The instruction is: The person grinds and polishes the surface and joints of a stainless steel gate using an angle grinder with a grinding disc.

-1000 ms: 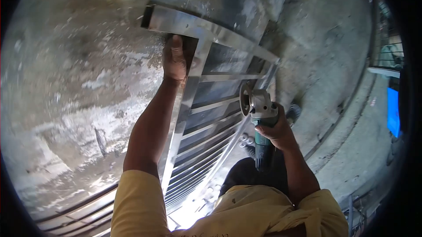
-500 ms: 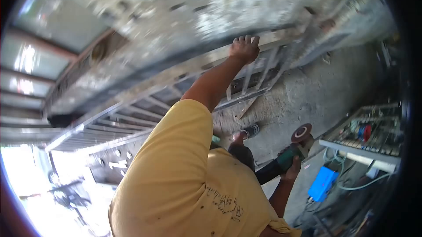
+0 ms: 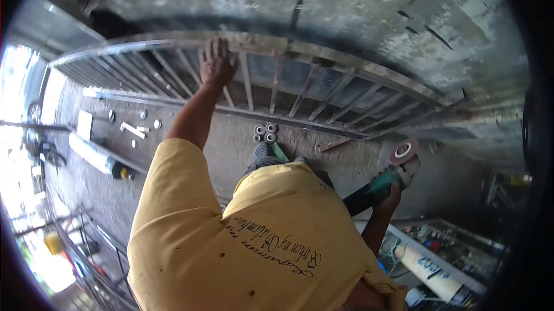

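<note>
My left hand [image 3: 218, 62] lies on the top rail of a long metal railing [image 3: 254, 41], its fingers stretched out and pointing toward the wall. The railing has many upright bars and leans by the stained wall. Off to the right, my right hand [image 3: 392, 197] is wrapped around the green and black body of an angle grinder [image 3: 375, 187]. A reddish-brown disc [image 3: 403, 152] on the grinder's head faces up, apart from the railing.
Several round metal pieces [image 3: 265, 132] sit on the concrete floor [image 3: 219, 138] near my feet. A white cylinder [image 3: 92, 152] and small white pieces [image 3: 131, 130] lie at the left. A cluttered rack [image 3: 427, 242] with a pale cylinder [image 3: 430, 270] stands at the lower right.
My view has swung left along the railing. My left hand has moved left along the top rail, and the grinder stays in my right hand.
</note>
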A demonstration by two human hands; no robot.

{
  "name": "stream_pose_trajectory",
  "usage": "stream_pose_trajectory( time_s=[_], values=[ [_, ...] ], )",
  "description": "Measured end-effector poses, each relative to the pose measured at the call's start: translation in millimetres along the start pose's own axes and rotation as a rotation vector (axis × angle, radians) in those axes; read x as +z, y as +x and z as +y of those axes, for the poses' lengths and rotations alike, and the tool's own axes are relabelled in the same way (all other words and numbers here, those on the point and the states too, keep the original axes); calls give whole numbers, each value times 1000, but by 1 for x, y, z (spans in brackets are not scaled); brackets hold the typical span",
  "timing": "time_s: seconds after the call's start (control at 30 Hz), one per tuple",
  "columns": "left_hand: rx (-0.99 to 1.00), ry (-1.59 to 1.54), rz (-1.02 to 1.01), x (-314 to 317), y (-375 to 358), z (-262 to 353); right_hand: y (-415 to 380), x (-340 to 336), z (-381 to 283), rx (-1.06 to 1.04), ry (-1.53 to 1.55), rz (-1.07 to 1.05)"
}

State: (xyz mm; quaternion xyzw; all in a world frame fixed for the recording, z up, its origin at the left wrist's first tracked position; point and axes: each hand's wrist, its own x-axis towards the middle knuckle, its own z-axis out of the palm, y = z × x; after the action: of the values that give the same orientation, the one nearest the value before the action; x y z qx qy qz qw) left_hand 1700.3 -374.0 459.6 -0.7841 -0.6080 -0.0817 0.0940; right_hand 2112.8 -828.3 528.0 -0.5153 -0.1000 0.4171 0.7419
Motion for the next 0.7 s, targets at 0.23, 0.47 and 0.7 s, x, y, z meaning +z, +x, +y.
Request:
stream_pose_trajectory(
  time_s=[0.23,0.47,0.7],
  values=[
    [-921,-324,-663,22,-254,-110,63,54,-4,107,-148,-446],
    [-1020,-645,-1418,43,-675,50,77,96,28,354,-222,-682],
    [-1273,-825,-1242,-5,-673,98,69,171,67,495,-333,-899]
  ],
)
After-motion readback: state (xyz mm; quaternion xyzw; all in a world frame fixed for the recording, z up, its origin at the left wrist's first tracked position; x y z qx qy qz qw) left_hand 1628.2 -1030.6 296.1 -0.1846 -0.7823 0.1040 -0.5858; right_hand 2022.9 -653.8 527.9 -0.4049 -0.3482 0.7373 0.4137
